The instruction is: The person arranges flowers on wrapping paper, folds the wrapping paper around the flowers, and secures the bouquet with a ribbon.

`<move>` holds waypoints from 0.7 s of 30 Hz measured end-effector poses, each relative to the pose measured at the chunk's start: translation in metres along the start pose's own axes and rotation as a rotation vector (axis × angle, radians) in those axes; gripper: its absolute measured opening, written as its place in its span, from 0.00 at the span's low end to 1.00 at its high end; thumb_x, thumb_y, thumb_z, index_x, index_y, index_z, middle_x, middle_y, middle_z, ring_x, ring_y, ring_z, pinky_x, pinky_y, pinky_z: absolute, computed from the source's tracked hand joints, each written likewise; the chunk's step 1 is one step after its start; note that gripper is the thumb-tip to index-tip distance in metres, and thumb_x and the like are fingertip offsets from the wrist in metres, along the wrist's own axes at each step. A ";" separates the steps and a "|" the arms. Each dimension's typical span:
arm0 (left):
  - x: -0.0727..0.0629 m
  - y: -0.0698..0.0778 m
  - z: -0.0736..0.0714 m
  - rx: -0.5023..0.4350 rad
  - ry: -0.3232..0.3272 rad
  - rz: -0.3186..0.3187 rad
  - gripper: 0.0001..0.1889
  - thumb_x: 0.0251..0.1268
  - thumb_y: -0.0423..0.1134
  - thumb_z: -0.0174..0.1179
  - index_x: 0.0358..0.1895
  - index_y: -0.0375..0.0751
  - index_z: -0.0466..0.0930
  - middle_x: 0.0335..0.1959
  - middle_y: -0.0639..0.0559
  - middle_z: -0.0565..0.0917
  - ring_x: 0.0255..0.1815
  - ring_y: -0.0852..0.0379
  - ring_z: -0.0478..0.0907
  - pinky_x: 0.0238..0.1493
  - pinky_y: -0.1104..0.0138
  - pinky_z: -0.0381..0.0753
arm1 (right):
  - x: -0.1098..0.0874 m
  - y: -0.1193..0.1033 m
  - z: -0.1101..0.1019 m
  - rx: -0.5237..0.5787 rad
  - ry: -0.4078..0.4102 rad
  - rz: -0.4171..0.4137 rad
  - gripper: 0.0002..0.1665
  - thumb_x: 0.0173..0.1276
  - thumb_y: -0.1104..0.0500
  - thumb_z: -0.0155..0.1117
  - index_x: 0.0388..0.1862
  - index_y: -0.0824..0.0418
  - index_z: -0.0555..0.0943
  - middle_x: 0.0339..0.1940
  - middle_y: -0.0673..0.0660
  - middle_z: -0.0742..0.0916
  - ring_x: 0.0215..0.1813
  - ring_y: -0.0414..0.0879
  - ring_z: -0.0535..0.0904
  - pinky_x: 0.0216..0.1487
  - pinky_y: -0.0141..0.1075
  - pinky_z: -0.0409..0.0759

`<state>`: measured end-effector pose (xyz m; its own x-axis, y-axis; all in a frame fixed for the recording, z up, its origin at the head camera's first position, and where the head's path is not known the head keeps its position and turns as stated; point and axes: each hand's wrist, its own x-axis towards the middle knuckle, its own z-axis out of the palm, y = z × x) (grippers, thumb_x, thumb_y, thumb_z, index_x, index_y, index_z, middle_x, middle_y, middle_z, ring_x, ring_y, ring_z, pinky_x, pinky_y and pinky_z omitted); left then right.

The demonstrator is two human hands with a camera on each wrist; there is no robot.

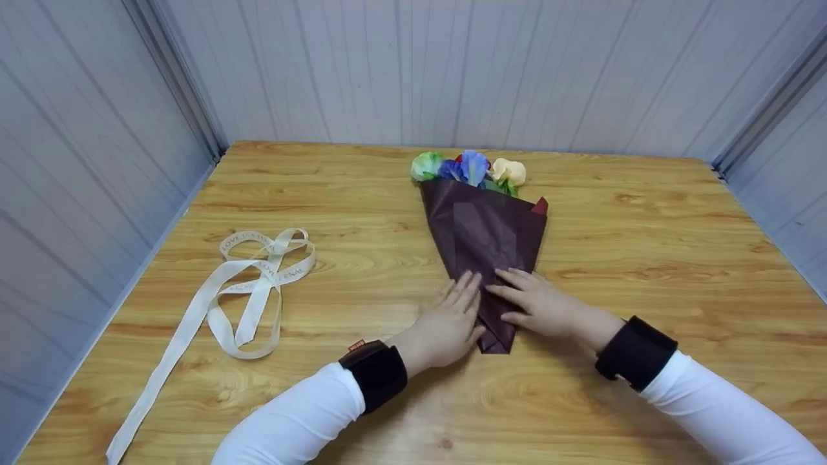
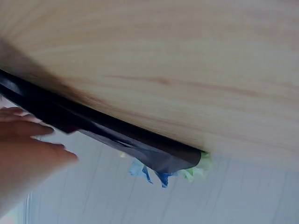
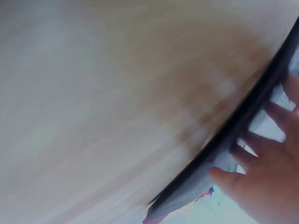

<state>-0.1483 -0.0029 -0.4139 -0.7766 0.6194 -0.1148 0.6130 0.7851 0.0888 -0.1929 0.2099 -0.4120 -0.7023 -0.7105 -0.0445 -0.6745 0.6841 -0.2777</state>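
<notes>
A bouquet wrapped in dark maroon paper (image 1: 484,226) lies on the wooden table, its narrow folded end toward me. Green, blue and cream flowers (image 1: 473,168) stick out at the far, wide end. My left hand (image 1: 447,326) rests on the wrapper's lower left side with fingers extended. From the other side, my right hand (image 1: 543,303) touches the lower right part, fingers spread. Seen from the left wrist, the wrapper (image 2: 121,135) runs beside the fingers toward the flowers. In the right wrist view, the fingertips of my right hand (image 3: 266,163) are at the wrapper's edge.
A long white ribbon (image 1: 194,310) with printed lettering lies in loops on the left of the table (image 1: 678,258), one tail reaching the near edge. Pale panelled walls (image 1: 426,71) stand behind the table and on both sides.
</notes>
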 end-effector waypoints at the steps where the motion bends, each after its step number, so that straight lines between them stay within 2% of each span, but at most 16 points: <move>1: 0.000 0.000 0.000 -0.008 -0.040 0.031 0.32 0.76 0.52 0.38 0.73 0.34 0.52 0.77 0.41 0.45 0.78 0.47 0.37 0.75 0.57 0.42 | -0.001 0.002 -0.001 0.009 -0.022 -0.008 0.30 0.70 0.52 0.57 0.68 0.62 0.68 0.71 0.70 0.64 0.72 0.68 0.56 0.67 0.64 0.53; 3: -0.001 0.001 0.000 -0.029 -0.124 0.076 0.32 0.75 0.53 0.38 0.74 0.39 0.50 0.77 0.41 0.44 0.78 0.48 0.38 0.75 0.58 0.43 | -0.001 0.005 -0.004 0.035 -0.078 -0.008 0.36 0.67 0.47 0.59 0.70 0.60 0.66 0.73 0.69 0.62 0.73 0.67 0.53 0.67 0.66 0.49; 5: -0.003 0.001 0.000 -0.063 -0.203 0.088 0.32 0.74 0.55 0.39 0.76 0.50 0.47 0.77 0.41 0.41 0.78 0.47 0.36 0.75 0.55 0.43 | -0.001 0.008 -0.005 0.054 -0.123 -0.009 0.43 0.62 0.42 0.63 0.72 0.59 0.63 0.75 0.67 0.59 0.74 0.67 0.50 0.67 0.67 0.46; 8: -0.005 0.000 0.000 -0.081 -0.264 0.079 0.31 0.73 0.58 0.40 0.75 0.66 0.43 0.77 0.41 0.36 0.78 0.47 0.32 0.74 0.50 0.42 | -0.002 0.011 -0.006 0.052 -0.170 -0.014 0.53 0.55 0.37 0.67 0.74 0.58 0.59 0.76 0.66 0.56 0.75 0.67 0.47 0.68 0.67 0.43; 10: -0.006 0.000 0.000 -0.088 -0.286 0.081 0.30 0.72 0.59 0.40 0.73 0.73 0.41 0.77 0.39 0.34 0.77 0.46 0.31 0.74 0.49 0.40 | -0.002 0.012 -0.006 0.042 -0.180 -0.023 0.56 0.53 0.36 0.68 0.74 0.58 0.58 0.76 0.66 0.55 0.75 0.68 0.46 0.68 0.68 0.43; 14: -0.006 0.002 -0.001 -0.077 -0.292 0.090 0.29 0.72 0.59 0.41 0.73 0.74 0.43 0.76 0.36 0.35 0.77 0.44 0.30 0.75 0.51 0.38 | -0.002 0.012 -0.006 0.043 -0.176 -0.036 0.57 0.52 0.37 0.70 0.74 0.59 0.58 0.76 0.67 0.55 0.75 0.69 0.46 0.67 0.68 0.42; 19: -0.010 0.008 0.001 -0.025 -0.226 0.104 0.28 0.73 0.56 0.41 0.74 0.69 0.47 0.76 0.35 0.43 0.77 0.42 0.38 0.75 0.53 0.43 | -0.002 0.011 -0.007 0.054 -0.189 -0.051 0.61 0.47 0.39 0.74 0.74 0.61 0.57 0.76 0.68 0.54 0.75 0.69 0.45 0.67 0.69 0.41; 21: -0.012 0.010 0.000 -0.015 -0.221 0.112 0.28 0.74 0.55 0.41 0.74 0.69 0.47 0.76 0.35 0.45 0.77 0.41 0.40 0.75 0.53 0.45 | -0.003 0.011 -0.007 0.058 -0.211 -0.060 0.65 0.44 0.39 0.76 0.74 0.62 0.56 0.76 0.69 0.53 0.75 0.70 0.43 0.67 0.69 0.40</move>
<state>-0.1331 -0.0025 -0.4121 -0.6525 0.6882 -0.3172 0.6897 0.7128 0.1276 -0.2000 0.2210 -0.4086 -0.5936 -0.7728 -0.2244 -0.6954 0.6330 -0.3402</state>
